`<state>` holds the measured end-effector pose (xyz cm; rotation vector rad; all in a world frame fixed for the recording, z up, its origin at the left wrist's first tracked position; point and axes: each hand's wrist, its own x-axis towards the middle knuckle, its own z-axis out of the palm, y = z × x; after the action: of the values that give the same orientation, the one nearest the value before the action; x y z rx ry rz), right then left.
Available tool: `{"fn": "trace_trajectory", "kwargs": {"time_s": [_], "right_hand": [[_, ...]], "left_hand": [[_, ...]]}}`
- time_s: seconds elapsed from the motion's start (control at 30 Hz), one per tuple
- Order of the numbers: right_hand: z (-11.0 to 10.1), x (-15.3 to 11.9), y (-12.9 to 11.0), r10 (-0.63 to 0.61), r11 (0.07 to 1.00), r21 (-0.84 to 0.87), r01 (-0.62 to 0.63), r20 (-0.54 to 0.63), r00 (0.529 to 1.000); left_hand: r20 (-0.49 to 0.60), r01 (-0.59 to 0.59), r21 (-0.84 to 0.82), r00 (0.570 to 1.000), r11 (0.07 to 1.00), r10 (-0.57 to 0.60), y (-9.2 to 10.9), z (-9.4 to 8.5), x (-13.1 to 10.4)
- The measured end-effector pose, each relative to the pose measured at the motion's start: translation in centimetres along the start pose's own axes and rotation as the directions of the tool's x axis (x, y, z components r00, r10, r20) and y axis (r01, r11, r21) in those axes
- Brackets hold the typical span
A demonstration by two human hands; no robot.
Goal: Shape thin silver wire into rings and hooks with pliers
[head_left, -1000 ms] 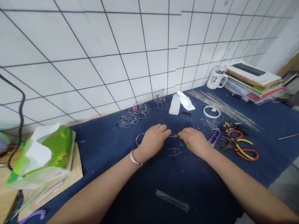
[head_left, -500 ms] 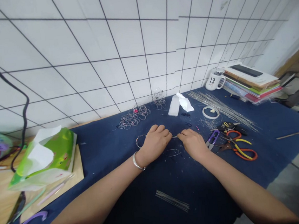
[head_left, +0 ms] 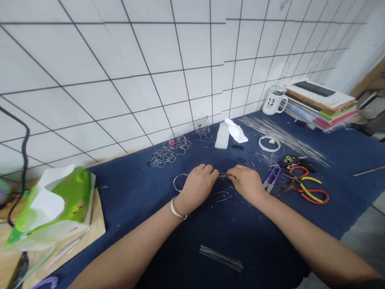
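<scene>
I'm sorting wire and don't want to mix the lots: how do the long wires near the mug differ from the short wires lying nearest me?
The long wires are many times the length of the short wires. The long wires form a large, thick spread, the short wires a small bunch. Both are thin, mostly straight, grey, and lie on the blue cloth.

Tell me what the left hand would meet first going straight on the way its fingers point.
Probably the right hand, across a short gap that thin wires span from the left hand; depth is hard to judge in this single view.
</scene>
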<state>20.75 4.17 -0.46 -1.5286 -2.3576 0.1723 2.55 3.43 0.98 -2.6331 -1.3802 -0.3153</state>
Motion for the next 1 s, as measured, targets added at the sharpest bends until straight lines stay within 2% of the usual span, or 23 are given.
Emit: {"fn": "trace_trajectory", "kwargs": {"time_s": [0.1, 0.2, 0.37, 0.47, 0.6, 0.7, 0.8, 1.0], "right_hand": [[0.3, 0.2, 0.3, 0.028, 0.990, 0.140, -0.024, -0.028, 0.999], [0.5, 0.4, 0.6, 0.066, 0.960, 0.275, -0.046, -0.062, 0.996], [1.0, 0.6, 1.0, 0.165, 0.837, 0.532, -0.128, -0.022, 0.986], [1.3, 0.7, 0.9, 0.229, 0.680, 0.699, -0.221, 0.084, 0.970], [1.0, 0.9, 0.4, 0.257, 0.396, 0.859, -0.325, 0.236, 0.937], [0.5, 0.8, 0.0, 0.247, 0.246, 0.896, -0.369, 0.310, 0.918], [0.4, 0.7, -0.2, 0.244, 0.169, 0.903, -0.395, 0.350, 0.905], [0.8, 0.5, -0.3, 0.266, 0.113, 0.916, -0.384, 0.345, 0.900]], "left_hand": [[-0.016, 0.070, -0.079, 0.997, 0.994, -0.071, -0.1, 0.3, 0.0], [-0.036, 0.133, -0.240, 0.989, 0.962, -0.146, -0.2, 0.5, 0.0], [-0.050, 0.209, -0.539, 0.959, 0.816, -0.279, -0.4, 1.0, 0.2], [0.026, 0.271, -0.708, 0.933, 0.652, -0.359, -0.4, 1.4, 0.4], [0.235, 0.363, -0.892, 0.882, 0.271, -0.409, -0.4, 2.4, 0.5], [0.314, 0.353, -0.935, 0.864, 0.029, -0.394, -0.3, 3.0, 0.5], [0.354, 0.343, -0.934, 0.854, -0.100, -0.381, -0.1, 3.1, 0.5], [0.396, 0.316, -0.912, 0.845, -0.263, -0.358, 0.3, 2.9, 0.4]]}}
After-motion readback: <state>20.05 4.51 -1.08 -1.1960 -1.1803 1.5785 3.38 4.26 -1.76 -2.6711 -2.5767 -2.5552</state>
